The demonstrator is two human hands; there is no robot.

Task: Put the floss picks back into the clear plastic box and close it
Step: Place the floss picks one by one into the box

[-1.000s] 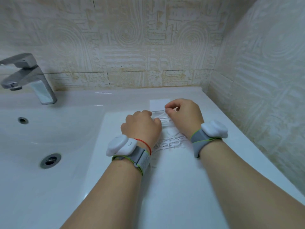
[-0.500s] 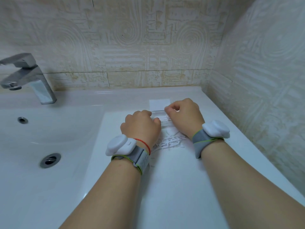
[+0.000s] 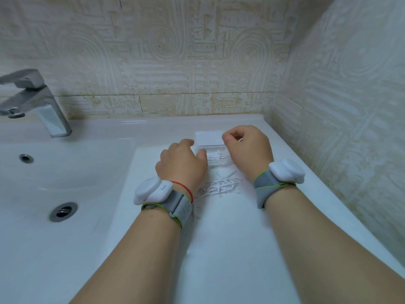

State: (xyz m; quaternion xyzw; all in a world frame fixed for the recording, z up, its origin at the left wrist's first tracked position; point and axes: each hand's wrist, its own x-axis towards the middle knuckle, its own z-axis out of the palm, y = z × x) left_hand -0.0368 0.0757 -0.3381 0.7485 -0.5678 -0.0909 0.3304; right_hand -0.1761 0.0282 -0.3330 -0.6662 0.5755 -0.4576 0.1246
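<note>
Saw clear plastic box (image 3: 220, 167) on the white counter (image 3: 219, 249), far right, just short of the back wall. Noted its lid (image 3: 209, 138) flipped open to the far side, lying flat. Spotted a few floss picks (image 3: 215, 156) already inside, laid roughly left to right. Found the loose pile (image 3: 221, 185) of picks on the counter just near of the box, tangled, between the two wrists.

Logged left hand (image 3: 182, 165) at the box's left side: knuckles up, fingers curled under, thumb tip against the box's left edge. Couldn't tell grip from mere contact there.

Logged right hand (image 3: 249, 150) over the box's far right corner: fingers curled, thumb and forefinger pinched together on a thin white sliver (image 3: 240, 139) poking out to the right. Read that as one pick, too small to confirm.

Noted white sensor pods on grey straps, left pod (image 3: 151, 190) and right pod (image 3: 286, 171), plus a red string (image 3: 186, 190) on the left wrist.

Saw basin (image 3: 65, 176) left of the counter, with drain (image 3: 63, 211) near, overflow hole (image 3: 26, 158) farther back and chrome faucet (image 3: 37, 102) at far left. Saw patterned beige tiles (image 3: 175, 62) behind and along the right.
</note>
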